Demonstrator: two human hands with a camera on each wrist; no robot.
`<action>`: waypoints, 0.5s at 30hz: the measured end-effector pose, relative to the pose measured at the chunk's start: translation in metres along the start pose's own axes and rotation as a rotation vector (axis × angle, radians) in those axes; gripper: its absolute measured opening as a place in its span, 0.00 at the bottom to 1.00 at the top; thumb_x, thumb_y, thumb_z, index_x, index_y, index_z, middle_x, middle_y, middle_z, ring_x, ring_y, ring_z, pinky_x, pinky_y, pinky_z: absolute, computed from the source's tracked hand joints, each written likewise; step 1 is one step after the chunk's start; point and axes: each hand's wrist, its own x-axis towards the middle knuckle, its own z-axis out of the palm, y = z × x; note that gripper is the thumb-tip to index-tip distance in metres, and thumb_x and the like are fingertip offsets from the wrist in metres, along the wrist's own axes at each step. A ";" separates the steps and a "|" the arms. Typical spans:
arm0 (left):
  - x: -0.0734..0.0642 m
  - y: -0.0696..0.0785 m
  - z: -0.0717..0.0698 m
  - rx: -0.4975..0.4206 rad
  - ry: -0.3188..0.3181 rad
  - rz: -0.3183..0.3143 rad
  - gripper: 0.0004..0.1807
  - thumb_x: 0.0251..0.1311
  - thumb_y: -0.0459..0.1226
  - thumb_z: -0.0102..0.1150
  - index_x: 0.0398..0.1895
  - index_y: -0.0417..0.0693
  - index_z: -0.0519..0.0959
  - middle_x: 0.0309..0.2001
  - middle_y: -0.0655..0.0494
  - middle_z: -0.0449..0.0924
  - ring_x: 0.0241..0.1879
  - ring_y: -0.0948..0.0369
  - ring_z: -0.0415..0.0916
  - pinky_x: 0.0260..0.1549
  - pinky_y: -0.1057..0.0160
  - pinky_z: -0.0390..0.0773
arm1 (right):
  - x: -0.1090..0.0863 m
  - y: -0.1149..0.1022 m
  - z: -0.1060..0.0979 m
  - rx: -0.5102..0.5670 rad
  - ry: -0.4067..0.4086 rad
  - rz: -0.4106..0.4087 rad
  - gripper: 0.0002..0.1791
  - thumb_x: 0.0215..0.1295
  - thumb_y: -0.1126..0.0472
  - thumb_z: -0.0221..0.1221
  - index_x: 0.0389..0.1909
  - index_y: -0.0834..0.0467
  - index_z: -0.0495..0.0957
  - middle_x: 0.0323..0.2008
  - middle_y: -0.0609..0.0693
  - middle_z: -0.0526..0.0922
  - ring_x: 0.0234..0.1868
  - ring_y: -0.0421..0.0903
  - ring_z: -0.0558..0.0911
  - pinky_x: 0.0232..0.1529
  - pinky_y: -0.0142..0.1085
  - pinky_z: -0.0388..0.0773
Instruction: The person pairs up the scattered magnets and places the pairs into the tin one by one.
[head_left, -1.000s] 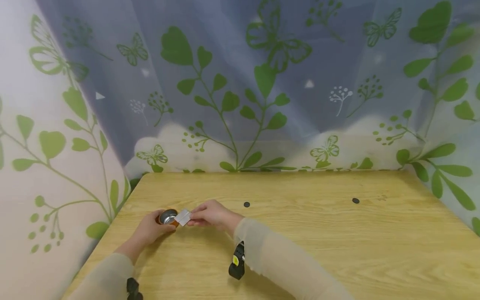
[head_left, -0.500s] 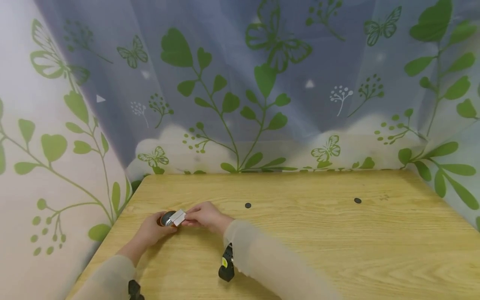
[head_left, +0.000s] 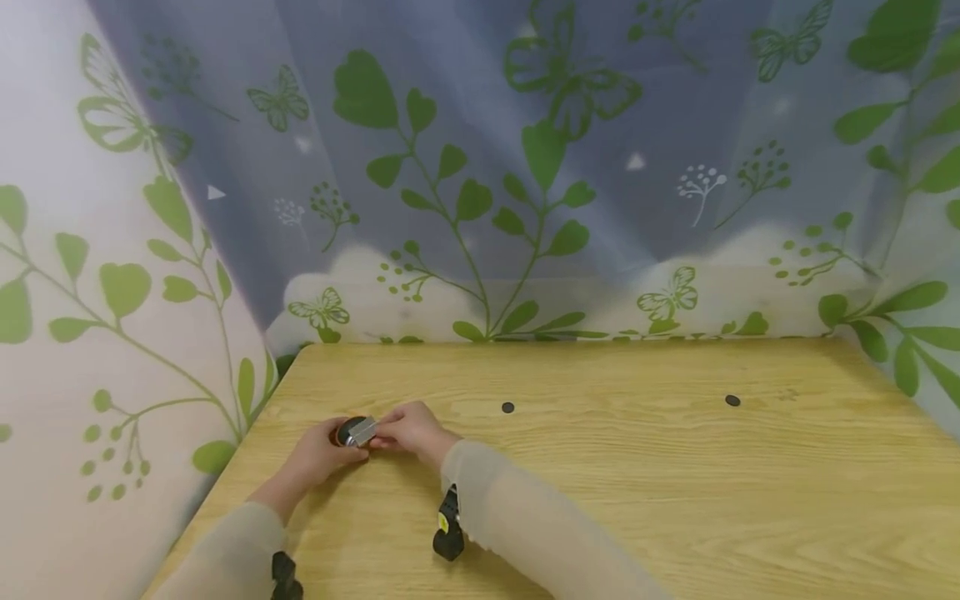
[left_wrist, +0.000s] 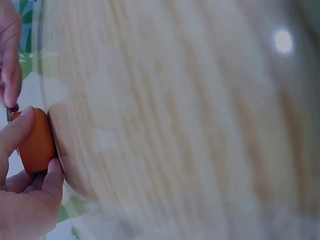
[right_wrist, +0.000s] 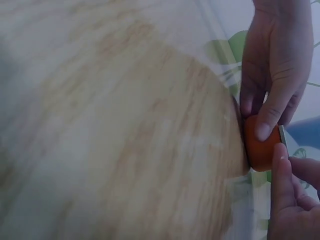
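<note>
A small round orange container (left_wrist: 37,145) with a dark and silvery inside stands on the wooden table at the left. My left hand (head_left: 318,454) grips it around the side, thumb towards me and fingers behind. In the right wrist view the left thumb presses against the orange wall. My right hand (head_left: 415,429) pinches the edge of a flat silver metal plate (head_left: 363,431) with a line across it. This plate lies over the right part of the container's opening. Whether it touches the rim all round cannot be made out.
Two small black discs lie farther back on the wooden table (head_left: 637,483): one disc (head_left: 508,407) near the middle, the other disc (head_left: 732,401) to the right. A curtain (head_left: 480,208) printed with leaves and butterflies hangs behind the table.
My right hand has brought the silver plate leftward, from the container's right rim to over its opening. The left hand keeps its grip on the container. The head view has shifted slightly.
</note>
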 end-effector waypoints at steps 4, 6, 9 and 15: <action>0.002 0.004 0.001 0.006 -0.004 -0.005 0.36 0.48 0.38 0.70 0.57 0.26 0.67 0.51 0.28 0.72 0.49 0.43 0.71 0.49 0.47 0.69 | 0.002 0.001 -0.002 -0.016 0.022 0.006 0.07 0.59 0.74 0.58 0.37 0.71 0.80 0.27 0.57 0.84 0.23 0.39 0.81 0.28 0.27 0.78; 0.004 0.006 0.003 0.013 -0.001 -0.009 0.36 0.48 0.38 0.70 0.57 0.26 0.67 0.51 0.29 0.72 0.49 0.43 0.71 0.49 0.47 0.69 | 0.003 0.001 -0.003 -0.018 0.031 -0.003 0.06 0.58 0.74 0.59 0.36 0.71 0.81 0.26 0.57 0.84 0.22 0.39 0.81 0.27 0.26 0.78; 0.006 0.006 0.004 0.014 -0.005 -0.009 0.36 0.48 0.38 0.70 0.57 0.27 0.67 0.51 0.30 0.72 0.48 0.44 0.71 0.49 0.48 0.69 | 0.004 0.000 -0.005 -0.032 0.044 -0.017 0.05 0.57 0.74 0.60 0.34 0.71 0.81 0.25 0.56 0.83 0.20 0.38 0.80 0.26 0.25 0.77; 0.008 0.006 0.007 -0.007 -0.014 -0.013 0.35 0.47 0.37 0.71 0.57 0.29 0.68 0.51 0.32 0.73 0.48 0.45 0.71 0.48 0.48 0.69 | 0.007 0.000 -0.008 -0.091 0.038 -0.041 0.05 0.56 0.73 0.62 0.34 0.70 0.80 0.22 0.55 0.81 0.19 0.38 0.80 0.25 0.26 0.77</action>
